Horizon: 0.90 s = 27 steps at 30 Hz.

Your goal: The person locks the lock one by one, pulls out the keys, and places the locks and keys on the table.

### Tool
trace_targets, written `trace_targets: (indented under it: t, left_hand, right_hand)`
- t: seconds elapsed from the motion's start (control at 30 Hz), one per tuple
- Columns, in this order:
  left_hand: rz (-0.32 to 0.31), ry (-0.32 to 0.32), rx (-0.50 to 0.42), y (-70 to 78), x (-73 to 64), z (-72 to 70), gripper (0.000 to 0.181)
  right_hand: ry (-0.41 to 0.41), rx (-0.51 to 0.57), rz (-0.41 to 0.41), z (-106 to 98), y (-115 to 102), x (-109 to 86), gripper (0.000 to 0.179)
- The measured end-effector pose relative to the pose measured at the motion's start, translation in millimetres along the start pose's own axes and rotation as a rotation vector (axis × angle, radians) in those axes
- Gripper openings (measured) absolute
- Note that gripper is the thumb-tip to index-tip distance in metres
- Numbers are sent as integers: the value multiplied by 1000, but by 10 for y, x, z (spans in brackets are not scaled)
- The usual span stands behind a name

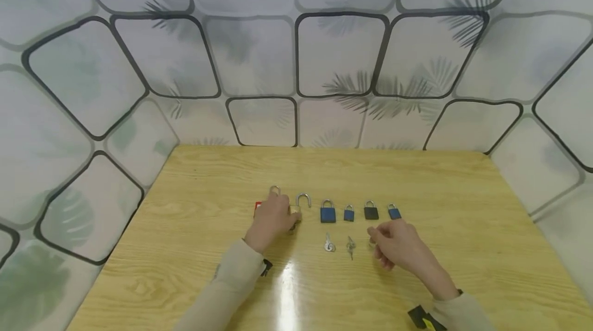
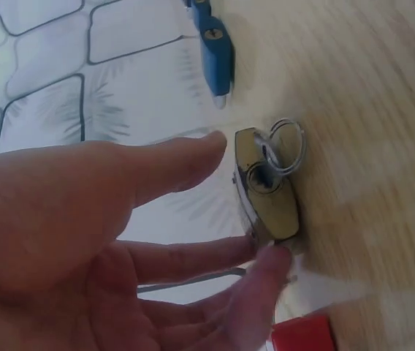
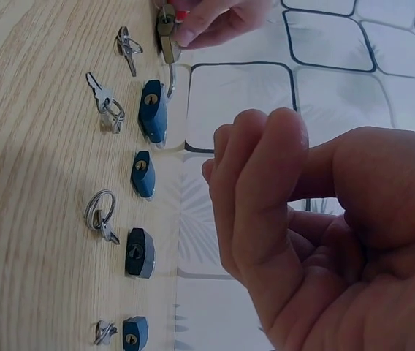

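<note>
A brass padlock (image 1: 295, 209) stands under my left hand (image 1: 273, 216), its shackle swung open at the top. In the left wrist view, a key with a split ring (image 2: 289, 146) sits at the lock's keyhole. Thumb and fingers of that hand hold the lock by its two ends. Beside it a red object (image 2: 302, 335) is partly covered, and a closed shackle (image 1: 275, 189) shows above the knuckles. My right hand (image 1: 398, 243) hovers over the table below the small blue padlock (image 1: 394, 212), fingers loosely curled, with nothing visible in them.
Right of the brass lock stand a larger blue padlock (image 1: 327, 214), a small blue one (image 1: 349, 213) and a black one (image 1: 371, 212), shackles closed. Keys (image 1: 329, 243) and more keys (image 1: 350, 246) lie before them. Other ringed keys (image 3: 101, 212) lie near the right hand. A patterned wall (image 1: 333, 120) stands behind.
</note>
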<state>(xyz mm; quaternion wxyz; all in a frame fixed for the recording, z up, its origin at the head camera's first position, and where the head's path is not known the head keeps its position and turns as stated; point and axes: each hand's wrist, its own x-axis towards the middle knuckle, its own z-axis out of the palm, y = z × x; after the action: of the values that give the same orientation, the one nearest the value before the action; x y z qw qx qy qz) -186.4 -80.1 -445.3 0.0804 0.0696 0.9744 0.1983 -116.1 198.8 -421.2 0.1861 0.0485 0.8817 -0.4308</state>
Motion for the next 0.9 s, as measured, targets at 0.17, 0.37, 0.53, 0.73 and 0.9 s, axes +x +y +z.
trace_targets:
  t: [0.17,0.37,0.53,0.73,0.9]
  left_hand:
    - [-4,17,50,26,-23,66,47]
    - [-5,7,-72,33,0,99,53]
    - [-35,-11,-72,23,27,108,55]
    - [-34,-18,-151,10,48,86,57]
    - [-29,-31,-253,7,62,60,58]
  right_hand:
    - [-3,-4,5,19,15,-6,32]
    - [-5,-13,5,22,26,-1,31]
    - [-12,-7,4,27,36,6,31]
    - [-11,-10,-3,19,39,-2,32]
    - [-8,-25,-15,8,42,-6,31]
